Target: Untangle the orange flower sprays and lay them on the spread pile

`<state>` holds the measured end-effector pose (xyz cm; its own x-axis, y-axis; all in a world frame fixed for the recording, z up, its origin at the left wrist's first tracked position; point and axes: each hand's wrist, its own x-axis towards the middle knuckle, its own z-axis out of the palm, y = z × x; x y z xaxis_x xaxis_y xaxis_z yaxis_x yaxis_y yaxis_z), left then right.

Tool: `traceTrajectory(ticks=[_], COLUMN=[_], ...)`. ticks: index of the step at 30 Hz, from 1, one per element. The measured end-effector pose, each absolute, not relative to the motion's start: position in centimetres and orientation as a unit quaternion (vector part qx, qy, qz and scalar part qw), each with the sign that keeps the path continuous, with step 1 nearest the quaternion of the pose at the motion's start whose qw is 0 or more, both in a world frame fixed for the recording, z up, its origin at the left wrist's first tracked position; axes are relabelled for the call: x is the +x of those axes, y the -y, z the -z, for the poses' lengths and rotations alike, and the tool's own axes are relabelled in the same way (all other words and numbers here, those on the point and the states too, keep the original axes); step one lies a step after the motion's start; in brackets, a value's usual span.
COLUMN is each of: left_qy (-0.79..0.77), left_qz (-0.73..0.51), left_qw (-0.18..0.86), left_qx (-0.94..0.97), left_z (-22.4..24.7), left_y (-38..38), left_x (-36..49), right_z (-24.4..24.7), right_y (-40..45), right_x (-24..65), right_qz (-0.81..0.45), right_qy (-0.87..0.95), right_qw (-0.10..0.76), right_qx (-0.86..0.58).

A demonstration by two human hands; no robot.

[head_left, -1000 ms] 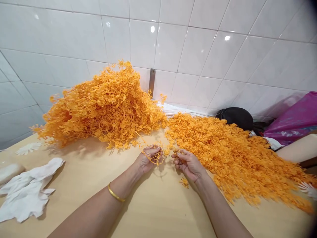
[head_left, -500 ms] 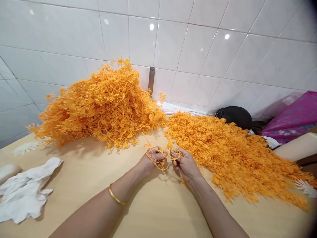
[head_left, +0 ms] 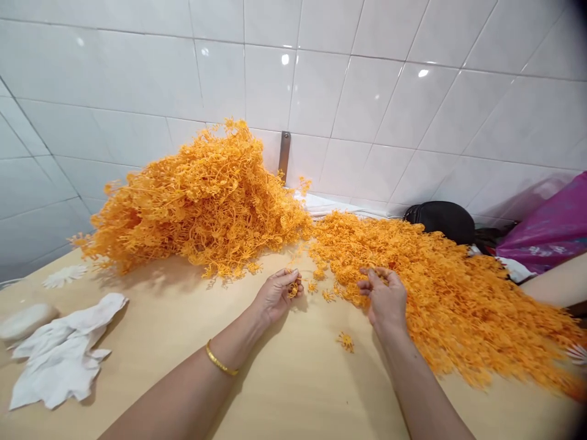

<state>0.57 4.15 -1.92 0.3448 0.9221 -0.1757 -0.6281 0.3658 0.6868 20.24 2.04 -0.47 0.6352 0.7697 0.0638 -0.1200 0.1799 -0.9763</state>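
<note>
My left hand (head_left: 278, 295) is closed in a pinch on a small orange plastic flower piece (head_left: 294, 289), mostly covered by the fingers. My right hand (head_left: 384, 297) reaches over the near left edge of the right-hand pile of orange plastic flower pieces (head_left: 440, 293). Its fingers are apart, and I see nothing held in them. Between the hands, a few loose orange pieces (head_left: 328, 296) lie on the table, and a single one (head_left: 345, 342) sits nearer to me. At the back left stands a taller heap of branching orange plastic stems (head_left: 206, 201).
On the left of the pale table (head_left: 293, 391) are a crumpled white cloth (head_left: 68, 348), a whitish rounded object (head_left: 27, 321) and a white petal-shaped piece (head_left: 64, 276). A black case (head_left: 443, 220) and a purple bag (head_left: 545, 226) are at the back right, by the tiled wall (head_left: 348, 91).
The tangled orange stem between both hands is gone from them. My right hand has moved right to the pile's edge, while the left keeps a small piece. Loose pieces now show on the table.
</note>
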Motion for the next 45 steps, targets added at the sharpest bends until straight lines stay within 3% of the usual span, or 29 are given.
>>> traceTrajectory(ticks=[8, 10, 15, 18, 21, 27, 32, 37, 45], left_qy=[-0.29, -0.281, -0.276, -0.28, -0.28, -0.274, -0.282, -0.272, -0.269], left_qz=[-0.538, -0.541, -0.521, -0.52, -0.509, -0.524, -0.513, -0.52, -0.495], left_qw=[0.765, 0.766, 0.774, 0.774, 0.779, 0.77, 0.776, 0.782, 0.79], left_qx=[0.203, 0.203, 0.229, 0.229, 0.236, 0.239, 0.234, 0.21, 0.241], left_z=[2.1, 2.4, 2.7, 2.6, 2.4, 2.6, 2.7, 2.4, 2.3], left_y=[-4.5, -4.6, -4.5, -4.4, -4.3, -4.4, -4.4, -4.3, -4.2], left_x=[0.9, 1.0, 1.1, 1.0, 1.0, 1.1, 1.1, 1.1, 0.9], right_z=[-0.6, -1.0, -0.3, 0.4, 0.4, 0.5, 0.3, 0.4, 1.4], right_y=[-0.9, 0.0, 1.4, 1.4, 1.3, 1.0, 1.2, 1.3, 0.3], right_x=[19.6, 18.0, 13.5, 12.6, 12.9, 13.7, 13.7, 13.3, 13.8], right_qz=[-0.191, -0.181, -0.224, -0.182, -0.165, -0.259, -0.234, -0.255, -0.293], right_qy=[0.337, 0.428, 0.646, 0.677, 0.67, 0.651, 0.61, 0.658, 0.596], right_qw=[0.763, 0.714, 0.479, 0.415, 0.422, 0.455, 0.522, 0.46, 0.453], right_qx=[-0.517, -0.524, -0.551, -0.58, -0.588, -0.55, -0.548, -0.539, -0.594])
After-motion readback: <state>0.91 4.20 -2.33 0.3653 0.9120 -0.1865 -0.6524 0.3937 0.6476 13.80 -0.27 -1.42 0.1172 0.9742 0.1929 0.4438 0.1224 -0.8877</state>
